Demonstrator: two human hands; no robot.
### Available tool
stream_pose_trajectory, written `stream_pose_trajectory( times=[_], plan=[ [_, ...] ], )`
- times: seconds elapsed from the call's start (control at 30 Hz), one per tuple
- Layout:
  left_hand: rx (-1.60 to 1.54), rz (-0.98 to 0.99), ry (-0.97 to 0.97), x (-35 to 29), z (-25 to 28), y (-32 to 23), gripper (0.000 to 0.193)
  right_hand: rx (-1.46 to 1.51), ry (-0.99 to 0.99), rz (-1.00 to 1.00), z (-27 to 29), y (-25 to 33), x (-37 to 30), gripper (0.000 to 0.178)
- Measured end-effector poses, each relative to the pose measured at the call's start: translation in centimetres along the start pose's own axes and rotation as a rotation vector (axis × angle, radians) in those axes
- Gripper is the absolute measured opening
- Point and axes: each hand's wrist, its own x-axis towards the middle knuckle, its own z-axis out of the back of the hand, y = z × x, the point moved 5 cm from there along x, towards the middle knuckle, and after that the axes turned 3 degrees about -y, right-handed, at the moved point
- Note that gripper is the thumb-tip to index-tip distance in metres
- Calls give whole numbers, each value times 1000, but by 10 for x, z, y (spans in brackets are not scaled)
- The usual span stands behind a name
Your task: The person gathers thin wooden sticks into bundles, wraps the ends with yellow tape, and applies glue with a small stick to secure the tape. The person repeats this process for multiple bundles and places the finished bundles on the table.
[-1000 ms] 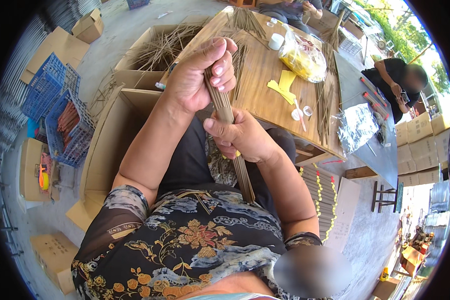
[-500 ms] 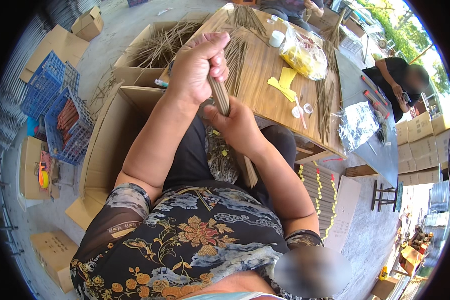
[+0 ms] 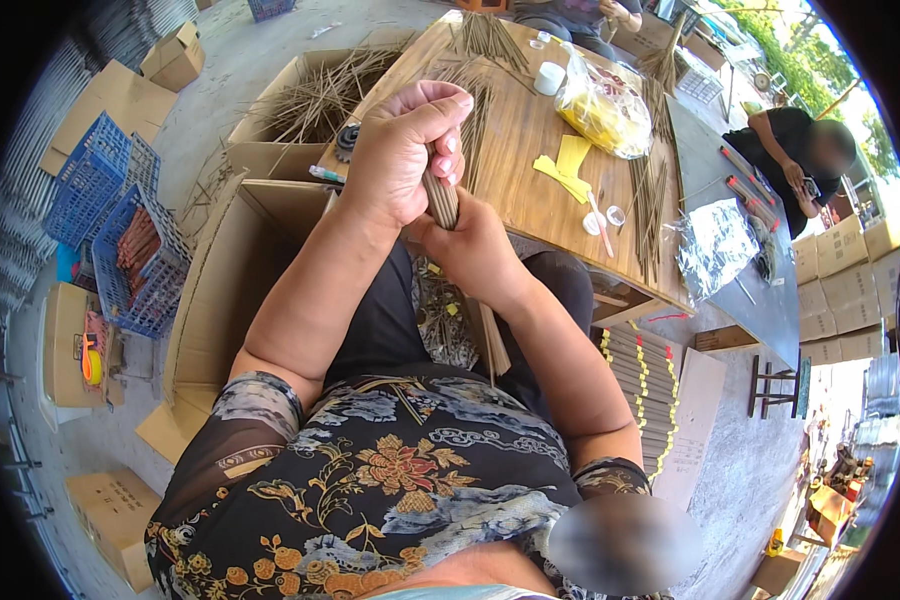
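Note:
A bundle of thin brown sticks, like incense sticks [image 3: 442,204], stands slanted in front of my lap, gripped in both hands. My left hand [image 3: 410,145] is closed round its upper part, thumb across the top. Just below, my right hand [image 3: 473,250] wraps the bundle lower down, its fingers partly hidden behind the sticks. The lower ends show beneath my right wrist, over my thigh. Past my hands is a wooden table [image 3: 520,180], where more loose sticks [image 3: 650,215] lie along the right side.
A carton of loose sticks [image 3: 320,95] stands at the far left, near blue crates [image 3: 135,255]. On the table are a plastic bag with yellow contents [image 3: 602,108], yellow paper strips [image 3: 567,170] and a white jar [image 3: 550,78]. Taped stick bundles [image 3: 638,390] lie at right. A co-worker [image 3: 795,170] sits beyond.
My left hand has come down slightly along the bundle toward my right hand. Less of the sticks shows between the two hands.

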Motion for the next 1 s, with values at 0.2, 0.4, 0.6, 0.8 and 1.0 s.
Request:
stream_pose_trajectory(
  times=[0.2,0.4,0.6,0.8,1.0],
  plan=[
    [-132,30,287,-8,-7,-9,13,99,160,-134,-3,23,-14,9],
    [-147,-146,486,-7,-13,-22,61,-33,-60,106,3,25,-6,10],
    [68,-339,191,-22,2,-8,67,-140,-245,111,14,24,-3,14],
    [527,-327,-33,-29,6,21,53,-374,-334,470,7,26,-11,24],
    [329,-357,-56,-37,-14,6,21,-396,-336,433,7,18,-12,26]
  ],
)
